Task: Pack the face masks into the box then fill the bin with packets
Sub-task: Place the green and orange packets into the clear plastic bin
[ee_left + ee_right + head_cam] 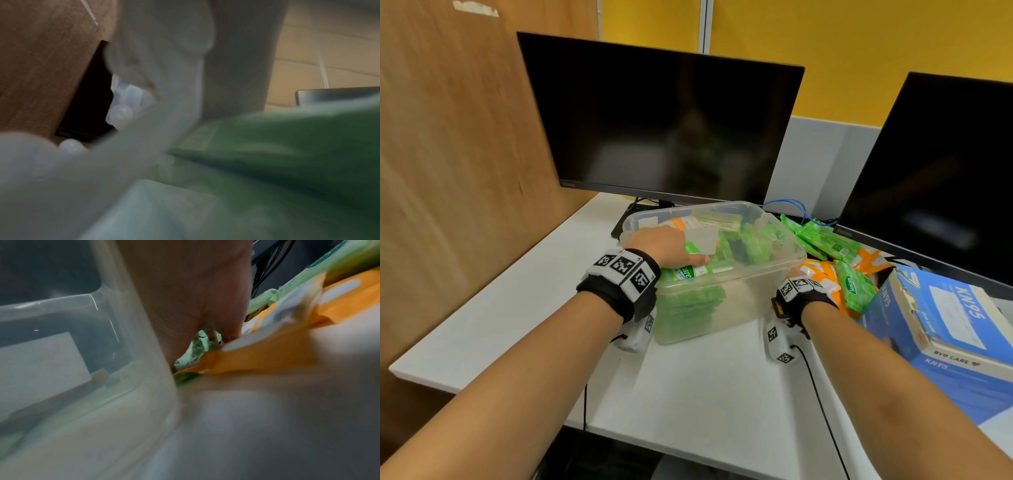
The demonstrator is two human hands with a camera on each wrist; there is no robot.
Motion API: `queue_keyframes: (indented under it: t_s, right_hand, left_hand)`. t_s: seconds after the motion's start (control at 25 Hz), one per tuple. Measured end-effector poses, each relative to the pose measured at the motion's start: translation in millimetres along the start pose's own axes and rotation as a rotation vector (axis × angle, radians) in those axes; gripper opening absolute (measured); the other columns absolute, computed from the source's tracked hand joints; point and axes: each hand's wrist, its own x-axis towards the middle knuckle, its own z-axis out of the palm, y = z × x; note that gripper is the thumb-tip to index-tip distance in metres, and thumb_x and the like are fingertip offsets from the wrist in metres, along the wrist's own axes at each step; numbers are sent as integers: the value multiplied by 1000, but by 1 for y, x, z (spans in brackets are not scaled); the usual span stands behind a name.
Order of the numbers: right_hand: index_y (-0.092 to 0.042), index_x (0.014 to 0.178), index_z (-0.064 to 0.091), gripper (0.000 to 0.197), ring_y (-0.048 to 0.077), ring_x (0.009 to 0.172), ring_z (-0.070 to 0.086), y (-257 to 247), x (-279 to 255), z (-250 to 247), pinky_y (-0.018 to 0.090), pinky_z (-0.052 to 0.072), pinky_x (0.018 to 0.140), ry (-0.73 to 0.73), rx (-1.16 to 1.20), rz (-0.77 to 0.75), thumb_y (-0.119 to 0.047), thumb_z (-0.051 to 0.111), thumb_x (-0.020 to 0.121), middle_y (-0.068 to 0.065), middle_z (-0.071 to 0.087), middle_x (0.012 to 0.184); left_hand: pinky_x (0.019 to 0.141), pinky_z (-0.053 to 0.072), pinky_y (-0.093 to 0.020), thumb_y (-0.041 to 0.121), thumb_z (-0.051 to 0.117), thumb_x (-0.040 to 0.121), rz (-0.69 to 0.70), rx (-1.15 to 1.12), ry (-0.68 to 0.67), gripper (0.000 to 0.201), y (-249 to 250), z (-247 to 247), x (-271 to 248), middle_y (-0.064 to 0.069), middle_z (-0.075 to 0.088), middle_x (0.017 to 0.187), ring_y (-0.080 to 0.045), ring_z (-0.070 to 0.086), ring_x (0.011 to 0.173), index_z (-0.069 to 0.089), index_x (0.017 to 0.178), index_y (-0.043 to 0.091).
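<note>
A clear plastic bin (750,301) stands mid-desk with several green packets (753,246) inside. My left hand (664,245) is in its near left corner, palm down on a green packet (688,272) with the thumb straight along it; the other fingers are hidden. The left wrist view is a blur of bin rim (144,129) and green packet (277,154). My right hand (213,337) reaches down between the bin's right wall (133,353) and an orange packet (267,356), fingertips at a green packet; its grip is unclear. A blue KN95 mask box (945,325) lies at the right.
Loose green packets (822,240) and orange ones (822,274) are heaped between bin and mask box. Two dark monitors (664,123) (935,178) stand behind. A wooden divider (448,154) walls the left. Bare white desk (705,377) lies in front of the bin.
</note>
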Motion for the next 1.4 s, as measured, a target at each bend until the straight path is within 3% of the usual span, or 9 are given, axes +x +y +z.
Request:
queue_keyframes:
  t_s: [0.12,0.24,0.32,0.52,0.72,0.96,1.12,1.2,1.4]
  right_hand:
    - [-15,152,19,59,32,129,44,9,12,10,38,39,103,100,297,-28,-17,41,98,8,32,150]
    - [-9,129,49,30,23,90,56,7,29,-4,32,50,80,189,1218,-23,-14,41,100,11,58,108]
    - [-10,113,59,23,25,83,57,12,32,-16,30,53,63,223,1583,-47,-19,45,98,15,59,93]
    - [-12,127,48,49,32,99,60,46,9,-55,44,53,84,188,2192,-236,-24,54,80,13,57,106]
    - [-12,130,50,43,23,102,66,29,-33,-115,38,57,79,465,2004,-412,-8,61,89,7,65,114]
    - [-7,121,58,27,20,92,66,-66,-63,-99,30,57,67,-122,1624,-466,-15,54,96,8,68,106]
    - [-14,107,66,21,18,86,64,-83,-59,-91,27,50,65,-80,1454,-449,-25,57,92,5,70,98]
    - [-12,103,68,20,19,79,62,-82,-60,-90,27,46,64,-96,1315,-483,-19,61,86,7,70,92]
    - [-22,140,36,64,18,87,66,-88,-64,-86,26,51,61,-1,1126,-541,-26,70,86,6,66,112]
  left_hand:
    - [79,46,-34,75,43,81,-7,-5,28,65,1,-3,-3,-2,65,114,-20,57,94,59,107,17]
    - [89,48,-38,69,46,83,53,-37,72,63,-1,-4,-6,-2,56,134,-22,57,113,50,128,24]
    - [95,47,-42,69,46,84,135,-70,72,59,-5,-2,-4,2,49,141,-21,53,122,44,134,38]
    - [81,47,-36,67,44,86,152,-12,32,44,-4,-4,-1,0,59,117,-19,56,101,59,108,31]
    - [83,47,-36,58,44,92,136,-296,208,43,-1,-5,-2,-3,58,123,-21,58,105,49,124,29]
    - [82,43,-38,51,26,99,5,-719,471,46,-8,-7,-3,-15,62,103,-35,58,100,49,107,11]
    - [90,48,-50,66,34,88,-36,-782,481,57,-13,-4,2,-15,64,103,-34,59,99,38,121,19]
    - [89,49,-44,59,47,88,-17,-790,511,58,-15,-5,2,-17,62,110,-30,58,101,38,129,19]
    - [87,41,-34,31,59,87,-69,-695,557,28,-16,-6,3,-12,49,116,-28,50,107,56,106,10]
